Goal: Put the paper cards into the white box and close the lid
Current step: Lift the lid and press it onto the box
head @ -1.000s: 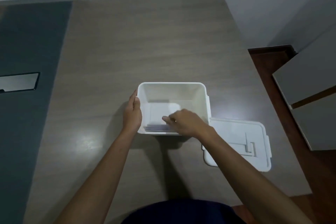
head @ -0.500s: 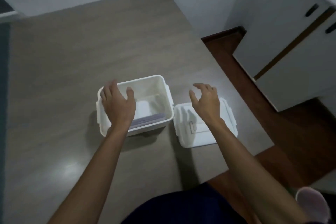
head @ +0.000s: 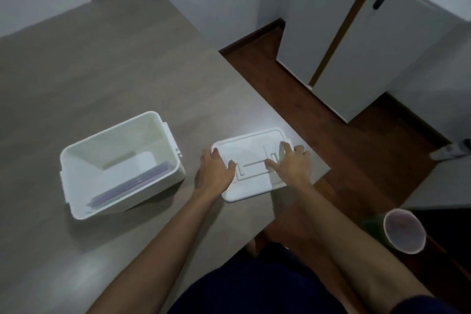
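Observation:
The white box (head: pixel 76 160) stands open on the table, left of centre. A stack of pale purple paper cards (head: pixel 132 186) leans against its near wall inside. The white lid (head: pixel 251 153) lies flat on the table to the right of the box, close to the table's right edge. My left hand (head: pixel 215 172) rests on the lid's left edge. My right hand (head: pixel 293 163) lies on the lid's right side, fingers over its moulded handle. Both hands touch the lid, which still sits on the table.
The grey-brown table (head: pixel 114 71) ends just right of the lid, above a dark wooden floor (head: pixel 318 115). White cabinets (head: pixel 356 46) stand at the right. A round pale cup or stool top (head: pixel 404 231) is near my right forearm.
My left hand left the box rim and moved right onto the lid. My right hand came down onto the lid's right side. The view swung right.

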A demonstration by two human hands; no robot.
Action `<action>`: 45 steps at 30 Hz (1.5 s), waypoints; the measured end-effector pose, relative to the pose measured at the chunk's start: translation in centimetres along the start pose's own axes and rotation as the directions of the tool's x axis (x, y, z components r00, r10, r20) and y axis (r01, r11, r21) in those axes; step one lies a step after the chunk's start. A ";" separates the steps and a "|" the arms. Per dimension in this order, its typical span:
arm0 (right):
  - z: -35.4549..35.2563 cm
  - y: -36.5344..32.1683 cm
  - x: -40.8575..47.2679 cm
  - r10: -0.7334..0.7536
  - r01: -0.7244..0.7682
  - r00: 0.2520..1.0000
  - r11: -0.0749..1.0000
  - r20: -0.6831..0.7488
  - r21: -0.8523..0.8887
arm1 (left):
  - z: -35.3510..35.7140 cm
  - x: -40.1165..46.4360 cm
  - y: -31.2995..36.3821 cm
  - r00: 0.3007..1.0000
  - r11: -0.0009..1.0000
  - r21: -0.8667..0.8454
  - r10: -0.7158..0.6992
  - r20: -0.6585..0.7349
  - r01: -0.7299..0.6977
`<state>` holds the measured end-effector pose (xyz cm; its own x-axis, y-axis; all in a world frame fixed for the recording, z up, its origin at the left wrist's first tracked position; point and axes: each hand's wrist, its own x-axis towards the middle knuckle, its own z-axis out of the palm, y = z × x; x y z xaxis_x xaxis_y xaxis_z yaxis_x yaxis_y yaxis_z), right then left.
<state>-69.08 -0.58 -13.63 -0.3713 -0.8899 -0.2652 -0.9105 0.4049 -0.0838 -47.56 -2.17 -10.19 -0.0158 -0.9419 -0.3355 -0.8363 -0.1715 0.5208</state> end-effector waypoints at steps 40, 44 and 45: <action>-5.9 -28.1 -7.1 -0.374 0.376 0.924 0.851 -0.080 0.366 | -18.8 -6.5 -20.7 0.763 0.870 -0.429 -0.445 -0.468 0.244; -4.5 -27.6 -6.5 -0.353 0.310 0.935 0.833 0.009 0.458 | -18.4 -5.7 -21.7 0.759 0.697 -0.661 -0.581 -0.294 0.278; -4.2 -27.6 -6.2 -0.346 0.270 0.936 0.820 0.061 0.505 | -18.4 -5.5 -21.9 0.764 0.670 -0.685 -0.590 -0.260 0.284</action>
<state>-42.39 -7.10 -5.65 -0.0213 -0.9604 -0.2779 -0.7550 0.1976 -0.6252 -19.08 1.42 -5.31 0.6238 -0.6939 -0.3598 -0.1894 -0.5808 0.7917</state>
